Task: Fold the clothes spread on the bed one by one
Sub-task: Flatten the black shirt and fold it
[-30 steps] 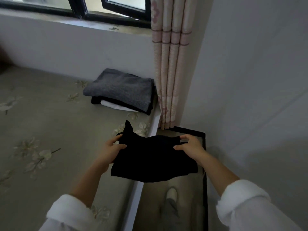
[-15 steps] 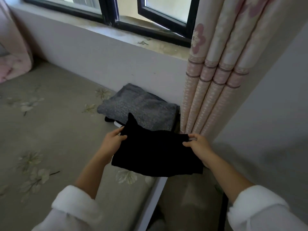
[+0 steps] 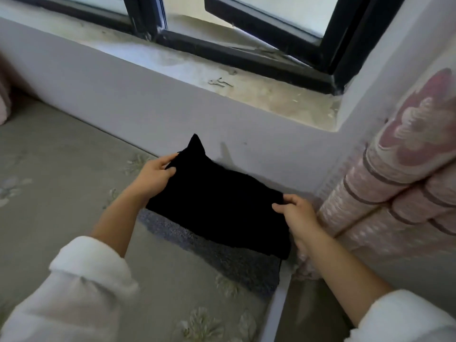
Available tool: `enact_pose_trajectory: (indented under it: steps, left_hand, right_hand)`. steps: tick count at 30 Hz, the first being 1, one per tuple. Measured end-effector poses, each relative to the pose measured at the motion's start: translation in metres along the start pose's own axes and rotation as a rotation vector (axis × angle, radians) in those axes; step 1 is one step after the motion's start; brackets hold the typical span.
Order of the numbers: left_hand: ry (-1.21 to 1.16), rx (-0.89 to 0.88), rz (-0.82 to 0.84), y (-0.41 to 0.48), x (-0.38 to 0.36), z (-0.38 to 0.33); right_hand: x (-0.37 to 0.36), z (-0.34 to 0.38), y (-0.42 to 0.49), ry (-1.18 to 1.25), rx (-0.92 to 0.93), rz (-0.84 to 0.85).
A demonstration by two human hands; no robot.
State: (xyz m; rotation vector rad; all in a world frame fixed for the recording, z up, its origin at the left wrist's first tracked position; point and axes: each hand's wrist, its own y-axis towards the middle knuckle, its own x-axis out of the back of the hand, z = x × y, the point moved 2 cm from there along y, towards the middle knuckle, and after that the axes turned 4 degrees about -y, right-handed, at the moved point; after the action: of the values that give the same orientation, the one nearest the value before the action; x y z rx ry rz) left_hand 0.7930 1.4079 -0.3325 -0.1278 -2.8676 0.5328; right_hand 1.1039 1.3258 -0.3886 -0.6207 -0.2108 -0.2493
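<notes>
A folded black garment hangs between both hands, just above a folded grey garment that lies in the bed's far right corner. My left hand pinches the black garment's left edge with thumb on top. My right hand pinches its right edge. One pointed corner of the black cloth sticks up toward the wall. The black garment hides most of the grey pile, and whether it touches that pile cannot be told.
The bed has a grey-green floral cover; its white edge runs at lower right. A pale wall with a dusty window sill stands close behind. A pink flowered curtain hangs at right beside the pile.
Both hands have carried the black garment forward from beside the bed's edge to over the grey folded pile. The view has closed in on the wall and window.
</notes>
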Motion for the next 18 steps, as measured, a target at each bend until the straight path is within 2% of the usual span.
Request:
enact_pose_trajectory:
  steps: [3, 5, 7, 9, 11, 13, 14, 16, 18]
  left_hand:
    - [0.003, -0.012, -0.052, 0.038, 0.019, 0.0]
    - [0.087, -0.006, -0.098, 0.057, 0.028, 0.014]
    - [0.362, 0.031, -0.21, 0.066, 0.029, 0.043]
    - [0.666, 0.064, -0.317, 0.066, 0.02, 0.076]
    - [0.81, -0.016, -0.306, 0.057, 0.0, 0.099]
    - [0.876, -0.1, -0.299, 0.046, -0.023, 0.116]
    - [0.898, -0.102, -0.314, 0.038, -0.033, 0.125]
    - [0.898, -0.03, -0.342, 0.019, -0.052, 0.144]
    - [0.871, 0.036, -0.353, 0.006, -0.063, 0.161]
  right_hand:
    - [-0.02, -0.005, 0.025, 0.132, -0.09, 0.003]
    - [-0.03, -0.018, 0.036, 0.186, -0.159, -0.018]
    - [-0.037, -0.034, 0.041, 0.088, -0.207, 0.005]
    - [-0.043, -0.049, 0.039, -0.202, -0.209, 0.061]
    - [-0.05, -0.057, 0.035, -0.575, -0.06, 0.035]
    - [-0.061, -0.054, 0.026, -0.862, 0.243, -0.045]
    - [-0.07, -0.051, 0.019, -0.937, 0.383, -0.019]
    - [-0.088, -0.05, 0.009, -1.03, 0.563, 0.17]
    - [-0.101, -0.061, 0.003, -1.135, 0.603, 0.352]
